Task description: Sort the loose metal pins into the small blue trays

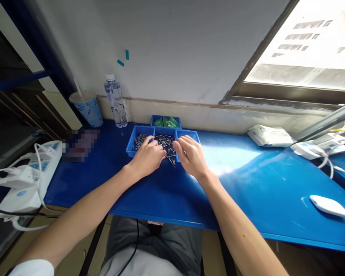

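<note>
A pile of thin metal pin-like pieces [169, 151], dark and silver, lies on the blue table between two blue bins. My left hand [149, 156] is closed with curled fingers at the left side of the pile, in front of the left bin [130, 149]. That bin holds similar small metal pieces [140, 140]. My right hand [190, 155], also closed, is at the pile's right side and covers part of the right bin [196, 135]. Whatever either hand pinches is hidden or too small to name. Most of the right bin's inside is hidden.
A back bin [153, 119] holds green pieces [166, 122]. A water bottle [115, 101] and a patterned cup [87, 109] stand by the wall. Power strips [47, 163] with cables lie at left. A white packet [269, 136] and a white mouse-like object [329, 205] lie at right.
</note>
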Demonstrator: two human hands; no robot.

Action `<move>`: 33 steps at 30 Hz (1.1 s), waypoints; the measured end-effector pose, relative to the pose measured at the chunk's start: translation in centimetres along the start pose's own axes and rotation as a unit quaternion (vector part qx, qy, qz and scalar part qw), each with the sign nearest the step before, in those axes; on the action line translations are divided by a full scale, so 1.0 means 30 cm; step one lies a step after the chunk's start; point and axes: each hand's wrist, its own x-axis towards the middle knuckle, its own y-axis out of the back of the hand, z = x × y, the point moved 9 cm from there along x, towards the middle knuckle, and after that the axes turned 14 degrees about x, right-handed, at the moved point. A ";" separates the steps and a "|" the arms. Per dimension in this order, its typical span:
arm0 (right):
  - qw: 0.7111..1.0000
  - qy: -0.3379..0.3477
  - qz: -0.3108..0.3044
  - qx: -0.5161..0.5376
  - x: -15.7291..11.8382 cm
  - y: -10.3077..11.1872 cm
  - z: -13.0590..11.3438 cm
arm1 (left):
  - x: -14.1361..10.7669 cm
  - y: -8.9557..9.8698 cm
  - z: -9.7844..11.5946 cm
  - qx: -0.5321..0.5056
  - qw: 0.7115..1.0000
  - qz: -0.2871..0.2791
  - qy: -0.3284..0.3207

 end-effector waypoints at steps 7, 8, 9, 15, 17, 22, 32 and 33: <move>0.994 -0.075 -0.003 -0.082 -0.015 -0.021 0.076 | -0.005 0.030 -0.053 -0.043 0.997 0.016 0.060; 0.992 -0.087 -0.009 -0.094 -0.012 -0.012 0.098 | -0.005 0.032 -0.067 -0.058 0.996 0.014 0.073; 0.989 -0.097 -0.019 -0.109 -0.003 -0.003 0.121 | -0.003 0.037 -0.083 -0.076 0.993 0.014 0.085; 0.953 -0.170 -0.142 -0.206 0.128 0.035 0.307 | 0.074 0.066 -0.301 -0.188 0.965 0.045 0.176; 0.941 -0.191 -0.183 -0.210 0.168 0.023 0.366 | 0.121 0.020 -0.379 -0.195 0.964 0.007 0.182; 0.932 -0.227 -0.218 -0.180 0.195 -0.020 0.450 | 0.180 -0.155 -0.453 -0.250 0.952 -0.120 0.128; 0.936 -0.247 -0.189 -0.164 0.131 -0.021 0.422 | 0.132 -0.145 -0.431 -0.270 0.950 -0.085 0.134; 0.936 -0.248 -0.188 -0.163 0.122 -0.019 0.409 | 0.121 -0.133 -0.423 -0.269 0.950 -0.085 0.134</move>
